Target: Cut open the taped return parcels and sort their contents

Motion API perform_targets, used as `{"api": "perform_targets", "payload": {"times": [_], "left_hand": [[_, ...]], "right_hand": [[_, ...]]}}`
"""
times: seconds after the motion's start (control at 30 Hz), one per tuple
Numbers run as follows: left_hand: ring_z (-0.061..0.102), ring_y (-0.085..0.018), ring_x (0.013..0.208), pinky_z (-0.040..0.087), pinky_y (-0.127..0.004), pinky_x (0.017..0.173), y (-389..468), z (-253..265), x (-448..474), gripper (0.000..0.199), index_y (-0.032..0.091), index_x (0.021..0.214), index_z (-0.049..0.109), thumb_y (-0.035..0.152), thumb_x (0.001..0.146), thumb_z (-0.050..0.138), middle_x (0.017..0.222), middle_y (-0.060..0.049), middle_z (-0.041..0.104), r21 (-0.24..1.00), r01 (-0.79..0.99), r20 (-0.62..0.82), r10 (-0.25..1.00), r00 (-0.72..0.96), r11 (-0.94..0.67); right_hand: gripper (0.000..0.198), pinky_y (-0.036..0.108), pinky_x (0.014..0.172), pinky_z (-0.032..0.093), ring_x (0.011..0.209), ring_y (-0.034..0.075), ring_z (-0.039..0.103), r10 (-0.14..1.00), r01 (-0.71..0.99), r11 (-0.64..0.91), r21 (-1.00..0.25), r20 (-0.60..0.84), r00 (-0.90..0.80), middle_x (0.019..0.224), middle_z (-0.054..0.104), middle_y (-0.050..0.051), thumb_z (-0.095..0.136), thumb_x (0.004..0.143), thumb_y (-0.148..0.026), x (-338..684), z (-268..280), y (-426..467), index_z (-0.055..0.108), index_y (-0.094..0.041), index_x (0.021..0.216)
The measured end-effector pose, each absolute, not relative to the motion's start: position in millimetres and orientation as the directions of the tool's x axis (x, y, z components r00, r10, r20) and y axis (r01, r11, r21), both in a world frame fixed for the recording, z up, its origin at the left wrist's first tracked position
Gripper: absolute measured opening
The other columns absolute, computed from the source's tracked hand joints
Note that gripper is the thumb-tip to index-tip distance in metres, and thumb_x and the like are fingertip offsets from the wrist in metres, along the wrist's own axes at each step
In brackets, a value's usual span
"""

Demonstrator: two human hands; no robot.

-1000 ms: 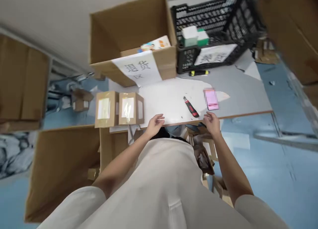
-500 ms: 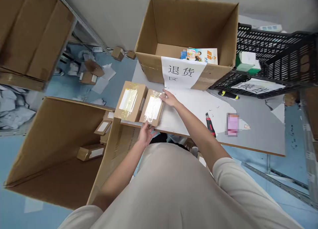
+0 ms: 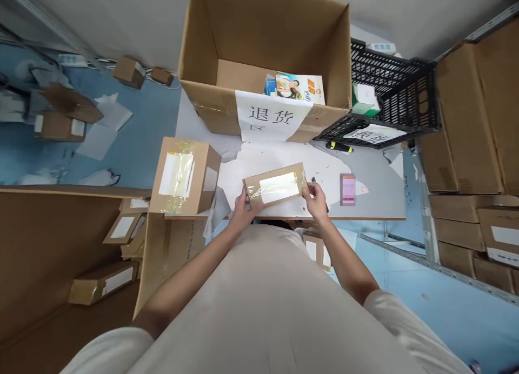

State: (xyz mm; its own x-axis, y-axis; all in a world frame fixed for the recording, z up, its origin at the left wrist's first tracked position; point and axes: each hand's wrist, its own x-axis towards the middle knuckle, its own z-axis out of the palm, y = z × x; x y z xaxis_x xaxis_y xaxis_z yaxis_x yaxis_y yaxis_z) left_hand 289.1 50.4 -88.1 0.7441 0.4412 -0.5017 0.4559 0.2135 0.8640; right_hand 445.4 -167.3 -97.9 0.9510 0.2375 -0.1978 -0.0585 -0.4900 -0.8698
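Small carton (image 3: 279,187) lies between left grip (image 3: 243,212) and right grip (image 3: 317,202); both clamp its ends.

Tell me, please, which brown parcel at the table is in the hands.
The smaller parcel, between left hand and right hand; the larger parcel at left stands untouched.

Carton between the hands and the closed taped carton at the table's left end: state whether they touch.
Apart. The head view shows a strip of pale tabletop between the held carton and the left-end carton.
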Motion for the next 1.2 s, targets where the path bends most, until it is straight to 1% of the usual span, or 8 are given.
{"api": "perform_targets", "payload": {"times": [0.1,0.2,0.33,0.43,0.57,0.77,0.93,1.2], "left_hand": [[0.051,-0.025,0.111,0.042,-0.039,0.099,49.6,-119.9,322.0,0.093,0.025,0.146,0.034,0.039,0.065,0.077,0.124,-0.010,0.051,0.869,0.493,-0.464,0.416,0.782,0.045],[0.051,-0.025,0.112,0.041,-0.040,0.101,51.5,-147.4,340.6,0.095,0.025,0.146,0.034,0.037,0.063,0.078,0.123,-0.010,0.051,0.902,0.432,-0.389,0.378,0.840,-0.031],[0.051,-0.025,0.116,0.044,-0.039,0.097,54.5,-160.2,338.1,0.097,0.025,0.149,0.026,0.045,0.068,0.075,0.137,-0.013,0.041,0.906,0.422,-0.380,0.384,0.842,-0.027],[0.045,-0.030,0.127,0.044,-0.042,0.099,54.5,-161.5,324.6,0.106,0.025,0.150,0.024,0.047,0.062,0.079,0.147,-0.015,0.033,0.889,0.452,-0.390,0.395,0.831,-0.072],[0.042,-0.033,0.131,0.042,-0.047,0.101,53.1,-171.0,312.4,0.097,0.022,0.144,0.036,0.043,0.060,0.080,0.145,-0.015,0.041,0.849,0.505,-0.412,0.404,0.817,-0.155],[0.060,-0.026,0.109,0.046,-0.043,0.098,47.4,-174.5,321.2,0.049,0.017,0.119,0.061,0.048,0.081,0.056,0.117,-0.011,0.065,0.879,0.466,-0.383,0.432,0.817,-0.104],[0.059,-0.023,0.102,0.053,-0.036,0.082,53.7,-156.6,325.8,0.049,0.017,0.122,0.059,0.047,0.083,0.055,0.111,-0.011,0.059,0.840,0.475,-0.286,0.530,0.798,-0.263],[0.058,-0.022,0.097,0.048,-0.039,0.092,54.5,-167.2,335.2,0.051,0.019,0.127,0.058,0.044,0.082,0.056,0.109,-0.010,0.059,0.815,0.530,-0.363,0.506,0.782,-0.234]], "right_hand": [[0.040,0.043,0.088,0.052,0.092,0.022,0.064,0.133,-0.120,-0.500,-0.858,-0.213,0.968,0.103,0.067,0.013,0.062,0.076,-0.049,437.0,-111.5,-189.4,0.056,-0.017,0.100],[0.043,0.043,0.088,0.053,0.096,0.023,0.063,0.134,-0.141,-0.490,-0.860,-0.234,0.963,0.107,0.065,0.014,0.064,0.075,-0.049,437.8,-121.6,-196.1,0.055,-0.017,0.103],[0.047,0.044,0.087,0.054,0.100,0.025,0.063,0.232,-0.187,-0.444,-0.876,-0.314,0.921,0.108,0.066,0.014,0.068,0.073,-0.048,453.2,-128.3,-207.2,0.054,-0.019,0.106],[0.060,0.046,0.096,0.050,0.117,0.025,0.056,0.395,-0.179,-0.409,-0.895,-0.350,0.849,0.127,0.058,0.013,0.073,0.069,-0.043,465.2,-137.8,-222.3,0.050,-0.023,0.120],[0.084,0.051,0.104,0.041,0.131,0.027,0.044,0.481,-0.173,-0.479,-0.860,-0.422,0.769,0.145,0.042,0.010,0.078,0.062,-0.034,469.9,-159.3,-231.9,0.038,-0.030,0.135],[0.058,0.046,0.099,0.046,0.116,0.024,0.057,0.456,-0.228,-0.428,-0.874,-0.427,0.781,0.129,0.057,0.013,0.064,0.076,-0.038,469.4,-174.8,-218.0,0.044,-0.023,0.128],[0.044,0.040,0.089,0.051,0.096,0.022,0.064,0.495,-0.062,-0.467,-0.882,-0.319,0.808,0.111,0.065,0.011,0.049,0.086,-0.041,467.3,-157.5,-221.4,0.053,-0.018,0.124],[0.052,0.041,0.087,0.051,0.091,0.023,0.061,0.415,-0.023,-0.584,-0.811,-0.323,0.851,0.107,0.063,0.013,0.044,0.089,-0.047,465.4,-168.1,-215.5,0.057,-0.016,0.128]]}}
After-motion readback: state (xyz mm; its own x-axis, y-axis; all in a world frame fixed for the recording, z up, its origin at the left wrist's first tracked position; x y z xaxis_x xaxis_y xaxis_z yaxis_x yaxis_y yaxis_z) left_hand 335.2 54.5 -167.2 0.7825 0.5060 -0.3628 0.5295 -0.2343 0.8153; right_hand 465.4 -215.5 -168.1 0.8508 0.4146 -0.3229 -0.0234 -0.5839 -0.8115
